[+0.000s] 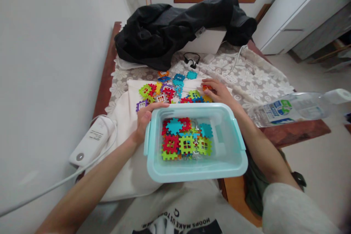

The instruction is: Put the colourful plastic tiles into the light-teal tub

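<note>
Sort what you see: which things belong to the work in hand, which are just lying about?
In use: left hand holding the light blue box; right hand on the loose toy tiles.
Lying about: black jacket, plastic bottle, headphones, white adapter.

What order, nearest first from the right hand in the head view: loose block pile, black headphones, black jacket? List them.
From the right hand:
1. Loose block pile, under its fingertips and spreading to its left.
2. Black headphones, beyond it on the lace cloth.
3. Black jacket, farthest, at the table's far end.
</note>
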Demonstrator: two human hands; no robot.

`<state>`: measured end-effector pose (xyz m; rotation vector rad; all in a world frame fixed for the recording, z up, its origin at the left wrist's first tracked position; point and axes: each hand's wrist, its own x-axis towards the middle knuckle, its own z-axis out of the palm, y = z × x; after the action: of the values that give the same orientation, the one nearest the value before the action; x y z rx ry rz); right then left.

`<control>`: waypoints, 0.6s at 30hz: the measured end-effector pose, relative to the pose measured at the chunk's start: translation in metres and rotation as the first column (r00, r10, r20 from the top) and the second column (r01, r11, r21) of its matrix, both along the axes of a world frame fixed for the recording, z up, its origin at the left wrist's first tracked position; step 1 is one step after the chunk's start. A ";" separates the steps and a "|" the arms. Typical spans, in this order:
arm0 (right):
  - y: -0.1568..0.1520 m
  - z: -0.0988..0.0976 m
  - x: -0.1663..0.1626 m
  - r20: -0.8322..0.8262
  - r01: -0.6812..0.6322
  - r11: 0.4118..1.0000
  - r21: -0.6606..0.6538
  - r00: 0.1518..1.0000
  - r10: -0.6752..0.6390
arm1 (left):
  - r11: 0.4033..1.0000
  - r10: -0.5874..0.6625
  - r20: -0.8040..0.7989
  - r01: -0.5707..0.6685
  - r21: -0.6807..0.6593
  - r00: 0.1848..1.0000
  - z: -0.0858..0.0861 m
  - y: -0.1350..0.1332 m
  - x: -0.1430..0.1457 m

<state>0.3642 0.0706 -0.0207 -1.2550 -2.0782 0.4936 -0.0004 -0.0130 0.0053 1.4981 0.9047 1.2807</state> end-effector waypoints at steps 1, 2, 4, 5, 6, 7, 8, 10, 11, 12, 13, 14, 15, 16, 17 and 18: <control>-0.001 0.002 0.000 -0.043 0.022 0.999 0.029 0.999 -0.021 | 1.000 0.007 -0.008 -0.007 -0.011 1.000 -0.001 0.000 -0.001; -0.003 0.004 -0.001 -0.088 0.045 0.997 0.061 0.995 -0.040 | 1.000 0.014 -0.016 -0.014 -0.020 1.000 -0.001 0.000 -0.002; -0.005 0.006 -0.001 -0.174 0.096 0.987 0.125 0.982 -0.074 | 1.000 0.012 -0.032 -0.012 -0.021 0.999 -0.001 -0.001 -0.003; -0.006 0.007 -0.001 -0.210 0.124 0.981 0.150 0.973 -0.091 | 1.000 0.009 -0.040 -0.010 -0.021 0.999 -0.001 -0.001 -0.004; -0.007 0.007 0.000 -0.238 0.154 0.974 0.165 0.965 -0.112 | 1.000 0.009 -0.048 -0.010 -0.023 0.999 0.000 -0.001 -0.004; -0.007 0.006 0.000 -0.252 0.183 0.969 0.169 0.958 -0.137 | 1.000 0.013 -0.057 -0.015 -0.028 0.998 0.000 -0.001 -0.005; -0.007 0.005 0.000 -0.251 0.208 0.964 0.163 0.954 -0.164 | 0.999 0.018 -0.067 -0.020 -0.033 0.998 0.001 -0.001 -0.005; -0.006 0.003 0.001 -0.217 0.238 0.961 0.139 0.955 -0.205 | 0.999 0.030 -0.080 -0.032 -0.030 0.996 0.002 -0.001 -0.007; -0.005 0.002 0.000 -0.186 0.235 0.964 0.128 0.960 -0.209 | 0.999 0.032 -0.087 -0.034 -0.019 0.996 0.001 -0.001 -0.007; -0.004 0.002 0.000 -0.149 0.222 0.967 0.123 0.968 -0.203 | 0.999 0.032 -0.092 -0.033 -0.004 0.995 0.001 -0.001 -0.009; -0.003 0.001 0.000 -0.109 0.206 0.971 0.123 0.975 -0.193 | 1.000 0.029 -0.096 -0.028 0.004 0.995 0.000 -0.001 -0.010; -0.001 0.001 -0.001 -0.067 0.193 0.974 0.122 0.980 -0.186 | 1.000 0.022 -0.100 -0.022 0.004 0.995 -0.002 -0.001 -0.011; 0.000 0.001 -0.001 -0.022 0.183 0.977 0.110 0.983 -0.182 | 1.000 0.016 -0.101 -0.017 -0.008 0.995 -0.003 -0.001 -0.012; 0.001 0.000 -0.001 0.027 0.174 0.981 0.083 0.984 -0.177 | 1.000 0.011 -0.095 -0.013 -0.023 0.995 -0.004 -0.001 -0.014; 0.002 0.000 -0.001 0.072 0.169 0.985 0.042 0.983 -0.172 | 0.999 0.007 -0.081 -0.010 -0.038 0.997 -0.005 -0.001 -0.015; 0.003 0.000 -0.001 0.108 0.167 0.986 -0.006 0.980 -0.165 | 0.999 0.001 -0.064 -0.004 -0.054 0.998 -0.006 -0.001 -0.015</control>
<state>0.3629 0.0735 -0.0206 -1.4782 -2.0371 0.3743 -0.0157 -0.0143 -0.0011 1.5029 0.9760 1.2062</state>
